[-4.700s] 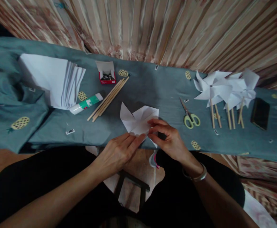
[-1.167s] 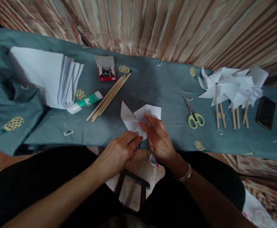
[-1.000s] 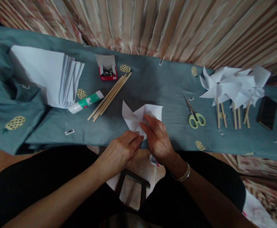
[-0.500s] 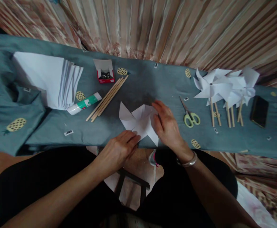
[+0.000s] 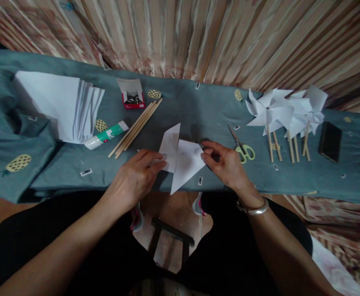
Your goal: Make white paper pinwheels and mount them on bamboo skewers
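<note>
A white paper pinwheel [image 5: 184, 160] with pointed blades lies at the table's front edge, one tip sticking out over it. My left hand [image 5: 138, 174] pinches its left blade between thumb and fingers. At the opposite side, my right hand [image 5: 226, 164] has thumb and fingertips closed on the edge of the right blade. No stick shows on this pinwheel. Just past my right hand lie scissors [image 5: 244, 151] with light green handles. Several wooden sticks [image 5: 135, 127] rest beyond my left hand.
On the blue-green tablecloth [image 5: 198, 111] are a stack of white paper [image 5: 53, 102], a glue tube [image 5: 106, 135] and a red box of small metal pieces [image 5: 133, 98]. Several finished pinwheels on sticks [image 5: 278, 111] and a dark phone [image 5: 330, 142] lie at the right. A curtain [image 5: 167, 37] hangs behind.
The paper pinwheel has turned on the table. My left hand has moved left and up to another blade, and my right hand slightly right and down. The view has shifted a little.
</note>
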### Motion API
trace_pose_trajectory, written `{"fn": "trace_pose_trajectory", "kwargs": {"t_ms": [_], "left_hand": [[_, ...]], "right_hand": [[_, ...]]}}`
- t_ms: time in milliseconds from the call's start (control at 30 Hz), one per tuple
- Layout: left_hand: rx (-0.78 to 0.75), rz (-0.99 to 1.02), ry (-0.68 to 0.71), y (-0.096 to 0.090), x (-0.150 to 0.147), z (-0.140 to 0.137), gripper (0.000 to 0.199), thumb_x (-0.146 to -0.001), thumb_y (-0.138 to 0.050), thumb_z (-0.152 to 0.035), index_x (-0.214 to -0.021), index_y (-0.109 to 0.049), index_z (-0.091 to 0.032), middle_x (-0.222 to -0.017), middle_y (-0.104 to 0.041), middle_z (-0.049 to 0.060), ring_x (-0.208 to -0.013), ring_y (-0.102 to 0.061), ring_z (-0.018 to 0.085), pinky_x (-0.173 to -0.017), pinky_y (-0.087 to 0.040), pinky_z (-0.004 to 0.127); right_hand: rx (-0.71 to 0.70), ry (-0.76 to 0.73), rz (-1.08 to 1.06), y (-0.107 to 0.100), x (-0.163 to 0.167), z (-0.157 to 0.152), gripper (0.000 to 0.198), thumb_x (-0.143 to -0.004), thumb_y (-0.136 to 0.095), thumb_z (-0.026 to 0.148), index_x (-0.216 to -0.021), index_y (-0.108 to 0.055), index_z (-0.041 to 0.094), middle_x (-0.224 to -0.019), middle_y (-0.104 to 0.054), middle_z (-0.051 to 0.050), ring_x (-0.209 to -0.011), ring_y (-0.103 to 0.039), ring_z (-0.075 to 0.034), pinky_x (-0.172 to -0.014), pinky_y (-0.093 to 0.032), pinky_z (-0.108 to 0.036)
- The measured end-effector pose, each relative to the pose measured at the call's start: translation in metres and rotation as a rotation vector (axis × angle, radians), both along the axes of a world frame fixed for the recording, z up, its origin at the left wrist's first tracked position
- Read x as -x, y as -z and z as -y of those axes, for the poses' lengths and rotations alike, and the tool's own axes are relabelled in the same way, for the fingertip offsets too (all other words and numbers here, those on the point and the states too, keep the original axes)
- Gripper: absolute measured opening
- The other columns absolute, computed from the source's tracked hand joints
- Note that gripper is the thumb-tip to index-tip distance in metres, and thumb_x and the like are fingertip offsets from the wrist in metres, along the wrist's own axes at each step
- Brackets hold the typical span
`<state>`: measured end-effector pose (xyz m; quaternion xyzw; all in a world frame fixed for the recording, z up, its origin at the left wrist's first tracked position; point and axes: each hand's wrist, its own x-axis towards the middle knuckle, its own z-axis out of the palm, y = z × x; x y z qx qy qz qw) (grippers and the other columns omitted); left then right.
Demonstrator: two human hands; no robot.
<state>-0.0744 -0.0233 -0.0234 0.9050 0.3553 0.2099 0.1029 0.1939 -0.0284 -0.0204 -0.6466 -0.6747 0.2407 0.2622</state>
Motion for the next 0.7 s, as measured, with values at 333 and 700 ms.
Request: {"fn": "trace_pose_trajectory", "kwargs": {"t_ms": [333,700], "left_hand": [[-0.044,0.102,0.146,-0.009,-0.027,0.022,0.020,-0.089,-0.060,-0.022,-0.105,-0.062,-0.010,-0.097,-0.066,0.011,-0.089,-0.059,0.023,-0.073,-0.056,0.037],[-0.030,-0.051,0.200,-0.004,-0.030,0.030,0.016,-0.091,-0.051,-0.009,-0.100,-0.065,-0.009,-0.091,-0.067,0.010,-0.082,-0.062,0.021,-0.070,-0.055,0.033]], "right_hand": [[0.139,0.031,0.048,-0.015,-0.006,0.029,0.033,-0.085,-0.060,0.030,-0.114,-0.066,0.016,-0.079,-0.074,-0.004,-0.059,-0.064,-0.017,-0.061,-0.053,-0.032],[-0.247,-0.111,0.084,-0.016,-0.004,0.032,0.022,-0.092,-0.052,0.020,-0.108,-0.067,0.022,-0.114,-0.070,-0.008,-0.108,-0.064,-0.023,-0.097,-0.050,-0.045]]}}
